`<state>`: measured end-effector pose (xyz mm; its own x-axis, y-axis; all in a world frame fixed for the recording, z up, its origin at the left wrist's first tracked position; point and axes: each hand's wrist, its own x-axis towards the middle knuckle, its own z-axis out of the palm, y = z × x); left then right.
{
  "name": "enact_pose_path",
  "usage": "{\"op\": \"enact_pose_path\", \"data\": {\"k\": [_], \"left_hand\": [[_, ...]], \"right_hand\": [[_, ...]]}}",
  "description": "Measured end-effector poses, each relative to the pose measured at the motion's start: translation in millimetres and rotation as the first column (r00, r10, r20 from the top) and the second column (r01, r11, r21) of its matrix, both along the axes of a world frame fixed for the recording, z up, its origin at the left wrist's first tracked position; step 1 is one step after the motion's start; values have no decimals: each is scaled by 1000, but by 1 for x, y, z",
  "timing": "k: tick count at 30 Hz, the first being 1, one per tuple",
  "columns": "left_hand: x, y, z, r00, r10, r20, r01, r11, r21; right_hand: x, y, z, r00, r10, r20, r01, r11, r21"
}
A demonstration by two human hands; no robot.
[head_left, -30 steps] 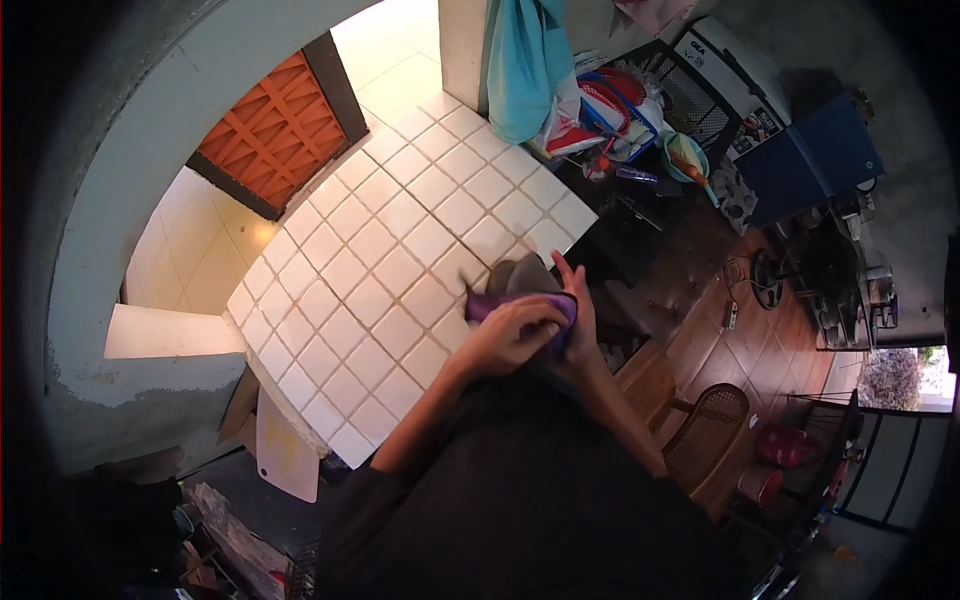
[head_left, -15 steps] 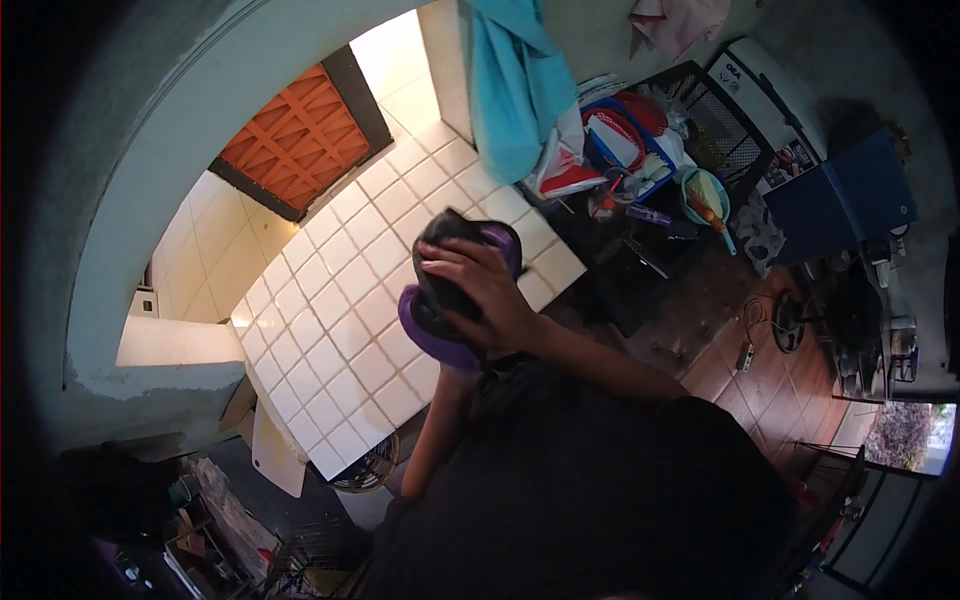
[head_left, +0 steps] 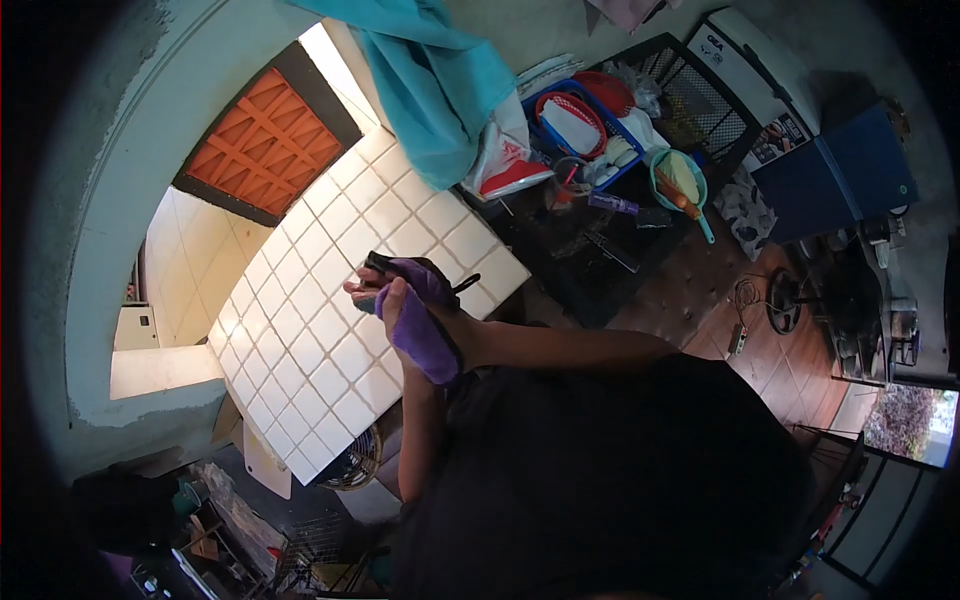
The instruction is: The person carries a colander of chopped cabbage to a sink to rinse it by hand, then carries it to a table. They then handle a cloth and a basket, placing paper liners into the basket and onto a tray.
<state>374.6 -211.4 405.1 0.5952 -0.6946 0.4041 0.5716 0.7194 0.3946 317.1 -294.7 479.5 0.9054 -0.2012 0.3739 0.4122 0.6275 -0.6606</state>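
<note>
Purple cloth [head_left: 418, 335] and a dark item with a black strap-like end are bunched between my hands above the white tiled counter [head_left: 335, 270]. My left hand [head_left: 402, 350] comes up from below, its thumb and fingers closed round the purple cloth and the dark item. From the right, my right hand [head_left: 458, 330] meets it and grips the dark item; the cloth hides most of its fingers. The exact shape of the dark item cannot be made out.
A teal cloth [head_left: 440, 90] hangs at the counter's far edge. Beyond it, a dark table [head_left: 560, 255] bears a blue basket [head_left: 618, 100] and a green strainer [head_left: 660, 165]. An orange lattice panel [head_left: 262, 145] stands at upper left; a round woven basket [head_left: 365, 465] is below the counter.
Both hands have moved left with the cloth and dark item. The dark item, broadly visible before, is now turned and mostly covered by purple cloth. The view has shifted.
</note>
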Motion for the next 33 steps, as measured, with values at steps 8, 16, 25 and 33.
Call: {"op": "enact_pose_path", "data": {"k": [8, 16, 25, 33], "left_hand": [[-14, 2, 2, 979, 203, -9, -188, 919, 347], [-16, 1, 4, 944, 328, 35, -278, 733, 621], [-28, -7, -30, 829, 488, 274, -529, 523, 668], [-2, -51, -66, 383, 598, 704, -822, -127, 555]], "right_hand": [[1, -1, -19, 996, 57, 74, -32, 950, -312], [0, 34, -93, 993, 106, 51, -114, 976, 188], [-72, 1, -38, 843, -455, -289, 89, 647, -757], [-91, -103, -62, 750, -653, 109, 351, 254, -901]]}}
